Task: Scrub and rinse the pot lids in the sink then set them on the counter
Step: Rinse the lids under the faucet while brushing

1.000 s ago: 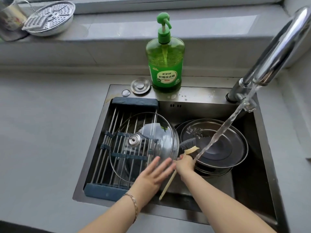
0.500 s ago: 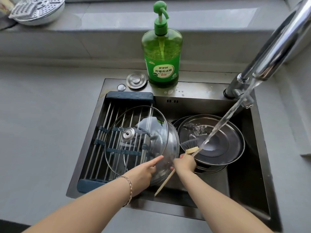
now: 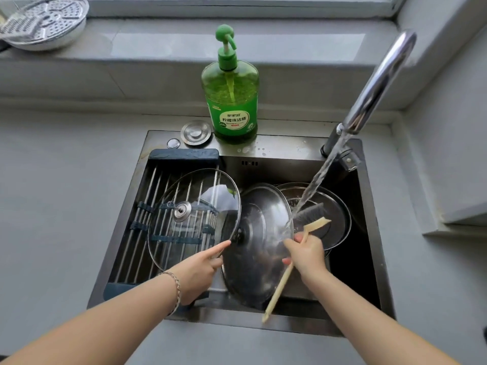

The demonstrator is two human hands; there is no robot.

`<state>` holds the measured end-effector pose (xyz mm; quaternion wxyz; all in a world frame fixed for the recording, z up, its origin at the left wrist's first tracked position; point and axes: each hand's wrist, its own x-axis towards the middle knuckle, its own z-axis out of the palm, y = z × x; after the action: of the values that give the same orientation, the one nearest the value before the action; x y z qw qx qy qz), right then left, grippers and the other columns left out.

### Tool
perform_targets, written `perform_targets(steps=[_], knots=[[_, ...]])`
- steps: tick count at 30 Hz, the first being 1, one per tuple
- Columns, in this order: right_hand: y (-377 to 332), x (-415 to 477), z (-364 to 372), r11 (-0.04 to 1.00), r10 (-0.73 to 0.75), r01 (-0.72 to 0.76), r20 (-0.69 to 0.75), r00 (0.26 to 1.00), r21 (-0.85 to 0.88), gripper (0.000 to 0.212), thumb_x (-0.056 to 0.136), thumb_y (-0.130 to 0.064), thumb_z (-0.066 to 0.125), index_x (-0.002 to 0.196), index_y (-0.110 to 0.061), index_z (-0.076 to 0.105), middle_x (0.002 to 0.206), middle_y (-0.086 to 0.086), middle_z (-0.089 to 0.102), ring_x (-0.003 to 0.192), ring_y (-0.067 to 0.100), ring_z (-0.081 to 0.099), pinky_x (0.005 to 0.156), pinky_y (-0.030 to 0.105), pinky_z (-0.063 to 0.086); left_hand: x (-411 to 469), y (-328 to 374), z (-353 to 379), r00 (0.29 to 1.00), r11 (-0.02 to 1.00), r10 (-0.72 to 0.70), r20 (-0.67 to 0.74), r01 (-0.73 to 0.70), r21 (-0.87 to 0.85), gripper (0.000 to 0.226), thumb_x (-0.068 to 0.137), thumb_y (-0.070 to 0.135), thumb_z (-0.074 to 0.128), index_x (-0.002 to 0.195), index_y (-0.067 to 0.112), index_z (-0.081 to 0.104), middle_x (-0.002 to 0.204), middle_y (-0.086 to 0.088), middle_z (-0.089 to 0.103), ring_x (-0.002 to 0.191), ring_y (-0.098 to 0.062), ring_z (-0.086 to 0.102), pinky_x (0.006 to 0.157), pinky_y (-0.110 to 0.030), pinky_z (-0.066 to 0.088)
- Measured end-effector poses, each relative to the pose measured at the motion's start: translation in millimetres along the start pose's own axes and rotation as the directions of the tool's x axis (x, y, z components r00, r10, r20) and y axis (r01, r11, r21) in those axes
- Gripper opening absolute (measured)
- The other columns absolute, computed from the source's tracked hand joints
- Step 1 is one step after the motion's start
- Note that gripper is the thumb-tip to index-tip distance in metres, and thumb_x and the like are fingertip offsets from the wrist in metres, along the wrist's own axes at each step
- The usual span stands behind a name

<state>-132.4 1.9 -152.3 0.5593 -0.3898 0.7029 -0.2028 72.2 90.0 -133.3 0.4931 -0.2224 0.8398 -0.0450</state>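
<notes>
A clear glass lid [image 3: 184, 219] with a metal knob lies on the drying rack [image 3: 158, 185] over the left half of the sink [image 3: 369, 259]. My left hand [image 3: 200, 270] grips the near-left rim of a second glass lid [image 3: 258, 248], tilted up in the sink's middle with its underside toward me. My right hand [image 3: 305, 254] grips the pale handle of a dish brush [image 3: 308, 219]; its dark bristles sit beside that lid's right edge. Water from the faucet [image 3: 376, 83] runs onto the brush and lid. A steel lid [image 3: 334, 217] lies in the sink behind.
A green dish soap bottle [image 3: 232, 101] stands on the sink's back ledge, with a steel drain stopper [image 3: 196, 132] to its left. A perforated steamer plate [image 3: 44, 21] sits on the windowsill at far left. Grey counter [image 3: 66, 193] flanks the sink.
My left hand has taken hold of the second lid's rim and tipped it upright. The brush in my right hand has moved up and right under the stream.
</notes>
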Motion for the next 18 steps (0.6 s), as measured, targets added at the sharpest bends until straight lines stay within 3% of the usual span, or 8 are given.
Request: perform_targets(steps=[3,8,12,13,14,15,17,18], knots=[[-22.2,-9.0,-28.7,0.998,-0.052,0.052,0.002,0.999,-0.02,0.029,0.082,0.003,0.058,0.066,-0.011,0.038,0.064,0.004,0.04,0.05,0.016,0.048,0.046,0.028,0.05,-1.1,1.1,-3.0,1.0,0.998,-0.01,-0.003,0.01,-0.055,0.029,0.09,0.018,0.046,0.088,0.008,0.073,0.08,-0.002,0.066,0.116,-0.03,0.042,0.099,-0.061,-0.024],[-51.9,-13.6,-65.9,0.993,-0.116,0.115,-0.013,0.993,-0.033,0.034,0.079,0.005,0.057,0.062,-0.014,0.036,0.065,0.005,0.038,0.052,0.018,0.042,0.037,0.021,0.04,11.0,4.4,-7.7,1.0,0.992,-0.008,-0.012,0.007,-0.122,0.024,0.092,0.013,0.049,0.098,0.008,0.071,0.102,-0.006,0.069,0.132,-0.03,0.034,0.102,-0.056,-0.023],[-65.5,-19.0,-85.9,0.993,-0.119,0.119,-0.013,0.993,-0.024,0.032,0.076,0.007,0.055,0.057,-0.011,0.037,0.059,0.009,0.037,0.041,0.017,0.036,0.032,0.018,0.033,14.7,2.7,-15.8,0.995,0.87,-0.09,-0.035,0.061,-0.49,0.027,0.088,0.008,0.047,0.104,0.011,0.068,0.12,-0.007,0.063,0.135,-0.023,0.035,0.115,-0.051,-0.014],[-67.5,-21.1,-91.8,0.993,-0.118,0.118,-0.023,0.993,-0.007,0.032,0.075,0.009,0.053,0.056,-0.011,0.036,0.057,0.008,0.035,0.039,0.016,0.035,0.031,0.017,0.032,12.8,2.4,-23.0,0.979,0.7,-0.201,-0.045,0.111,-0.705,0.028,0.087,0.008,0.045,0.104,0.013,0.067,0.116,-0.004,0.064,0.126,-0.02,0.045,0.119,-0.045,0.0],[-69.3,-23.5,-97.5,0.993,-0.114,0.115,-0.035,0.993,0.02,0.032,0.075,0.01,0.052,0.056,-0.01,0.035,0.057,0.008,0.034,0.039,0.016,0.034,0.03,0.017,0.031,12.2,2.3,-31.8,0.93,0.379,-0.369,0.004,0.154,-0.912,0.028,0.088,0.01,0.043,0.104,0.015,0.065,0.111,-0.002,0.065,0.111,-0.017,0.055,0.115,-0.037,0.022],[-70.6,-25.7,-104.0,0.993,-0.107,0.11,-0.047,0.993,0.051,0.033,0.076,0.011,0.051,0.056,-0.01,0.035,0.057,0.008,0.033,0.042,0.016,0.033,0.03,0.016,0.031,10.1,1.1,-43.7,0.838,-0.041,-0.527,0.139,0.138,-0.99,0.025,0.09,0.013,0.042,0.101,0.016,0.064,0.103,-0.002,0.066,0.092,-0.016,0.06,0.097,-0.031,0.042],[-73.2,-30.9,-118.2,0.991,-0.075,0.082,-0.065,0.995,0.108,0.03,0.077,0.011,0.049,0.057,-0.008,0.038,0.058,0.007,0.035,0.045,0.017,0.032,0.03,0.015,0.03,9.2,-1.2,-64.5,0.709,-0.708,-0.5,0.497,-0.003,-0.707,0.021,0.094,0.018,0.04,0.085,0.011,0.058,0.083,-0.006,0.063,0.067,-0.017,0.055,0.07,-0.034,0.05],[-74.5,-34.0,-126.0,0.989,-0.056,0.065,-0.071,0.996,0.13,0.029,0.078,0.01,0.048,0.057,-0.008,0.039,0.058,0.007,0.036,0.044,0.016,0.031,0.029,0.015,0.03,9.7,-2.4,-72.2,0.725,-0.89,-0.341,0.599,-0.044,-0.453,0.025,0.096,0.023,0.039,0.083,0.007,0.054,0.08,-0.009,0.059,0.068,-0.019,0.054,0.068,-0.038,0.052]])
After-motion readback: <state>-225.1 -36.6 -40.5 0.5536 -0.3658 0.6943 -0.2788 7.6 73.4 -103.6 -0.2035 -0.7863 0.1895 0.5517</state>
